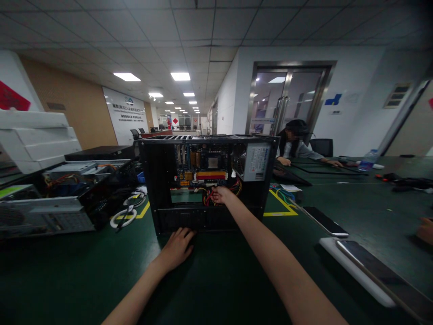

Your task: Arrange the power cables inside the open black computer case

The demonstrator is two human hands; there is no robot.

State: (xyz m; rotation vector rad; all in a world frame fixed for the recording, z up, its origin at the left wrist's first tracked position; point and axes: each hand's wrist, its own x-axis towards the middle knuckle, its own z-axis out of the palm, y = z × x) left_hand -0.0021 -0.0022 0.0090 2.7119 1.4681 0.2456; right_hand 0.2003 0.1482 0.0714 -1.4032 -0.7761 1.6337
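An open black computer case (179,219) stands upright on the green table, its inside facing me. Within it are a motherboard (189,160) with orange and red slots and, at the upper right, a silver power supply (256,162). My right hand (219,195) reaches into the case, its fingers closed on the bundle of coloured cables (207,198) below the board. Flat on the table at the case's lower front edge lies my left hand (177,246), fingers spread and holding nothing.
Another opened case (50,212) lies at the left beside a coiled white cable (123,219). Phones (324,220) and a white device (355,271) rest at the right. Across the table sits a person (296,140) near a bottle (368,160). Another hand (425,230) shows at the right edge.
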